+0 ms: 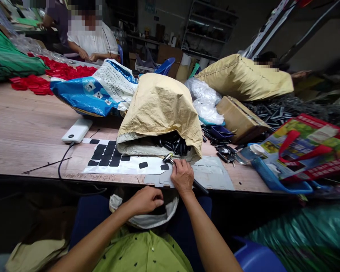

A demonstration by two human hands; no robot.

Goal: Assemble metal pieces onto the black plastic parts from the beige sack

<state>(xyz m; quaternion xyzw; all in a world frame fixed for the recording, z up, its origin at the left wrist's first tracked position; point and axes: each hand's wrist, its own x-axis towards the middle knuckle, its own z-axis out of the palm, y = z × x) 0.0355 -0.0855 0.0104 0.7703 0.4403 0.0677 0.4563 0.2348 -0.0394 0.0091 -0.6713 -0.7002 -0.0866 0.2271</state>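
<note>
My right hand (182, 175) rests at the table's front edge with its fingers curled round a small hammer. The hammer's silver head (168, 158) points left, and its black handle (200, 187) comes out below the hand. Below the table edge, my left hand (148, 200) hovers over an open pale sack (170, 212) at my lap. Its fingers are curled in, hiding anything they may hold. Just beyond the hammer, a tan woven sack (161, 105) lies with its mouth towards me, showing black tubular parts (175, 144). Black rounded stickers (104, 153) line a white backing sheet (132, 166).
A white power bank (77, 130) with a cable lies left. Behind it are a blue-and-white bag (93, 90) and red pieces (36, 84). To the right stand a wooden box (240, 119), a clear bottle (250, 153) and a colourful bag (303, 147). Co-workers sit across the table.
</note>
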